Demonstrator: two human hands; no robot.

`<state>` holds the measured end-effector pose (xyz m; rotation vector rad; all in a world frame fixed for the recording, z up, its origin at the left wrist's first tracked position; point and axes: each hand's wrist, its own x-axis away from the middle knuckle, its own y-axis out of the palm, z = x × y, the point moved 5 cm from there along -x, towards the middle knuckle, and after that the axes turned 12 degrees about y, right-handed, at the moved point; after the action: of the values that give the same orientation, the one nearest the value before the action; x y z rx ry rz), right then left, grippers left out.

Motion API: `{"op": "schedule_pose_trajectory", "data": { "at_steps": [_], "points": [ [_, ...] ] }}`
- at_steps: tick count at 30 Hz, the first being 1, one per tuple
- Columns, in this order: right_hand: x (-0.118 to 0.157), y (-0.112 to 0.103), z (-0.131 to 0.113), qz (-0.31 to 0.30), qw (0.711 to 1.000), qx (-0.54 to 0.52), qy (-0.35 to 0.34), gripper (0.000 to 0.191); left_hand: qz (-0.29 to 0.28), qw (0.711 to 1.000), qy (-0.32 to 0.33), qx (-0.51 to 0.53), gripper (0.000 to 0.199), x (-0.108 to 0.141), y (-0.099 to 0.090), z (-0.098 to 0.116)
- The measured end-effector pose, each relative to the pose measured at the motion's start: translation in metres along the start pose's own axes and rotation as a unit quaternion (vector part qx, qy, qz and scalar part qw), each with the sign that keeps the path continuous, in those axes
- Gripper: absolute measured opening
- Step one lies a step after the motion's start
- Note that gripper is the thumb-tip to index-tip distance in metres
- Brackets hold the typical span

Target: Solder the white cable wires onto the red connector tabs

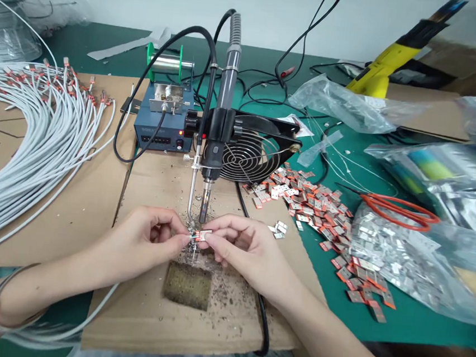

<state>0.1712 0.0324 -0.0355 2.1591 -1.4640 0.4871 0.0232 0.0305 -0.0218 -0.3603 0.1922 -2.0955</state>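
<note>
My left hand (145,240) pinches the wire end of a white cable (96,312), which runs down under my wrist. Between thumb and finger, my right hand (252,250) grips a small metal connector (204,235) with a red-orange part. The wire end and the connector meet between my fingertips; whether they are joined is too small to tell. Just above them points the tip of a soldering iron (205,200), clamped upright in a stand. A thin metal solder feed tube (192,194) comes down beside the tip. Below my hands lies a dirty sponge (188,286).
Behind the iron stand a blue solder feeder (161,123) with a solder spool (165,63) and a round fan (250,157). Many finished-looking white cables (46,154) lie left. Loose connectors (319,209), a bag of metal parts (398,258) and a yellow heat gun (376,74) are right.
</note>
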Motion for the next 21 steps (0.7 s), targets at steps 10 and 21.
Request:
{"op": "schedule_pose_trajectory", "data": {
  "at_steps": [10, 21],
  "points": [
    [0.0031, -0.0016, -0.0045, 0.001, 0.999, 0.009, -0.035, 0.018, 0.005, 1.0, 0.007, -0.004, 0.024, -0.0013, 0.0002, 0.0021],
    [0.0044, -0.0007, -0.0061, -0.019, 0.998, -0.017, -0.058, 0.01, 0.013, 0.999, 0.029, -0.003, 0.022, -0.0004, 0.0002, 0.0017]
  ]
}}
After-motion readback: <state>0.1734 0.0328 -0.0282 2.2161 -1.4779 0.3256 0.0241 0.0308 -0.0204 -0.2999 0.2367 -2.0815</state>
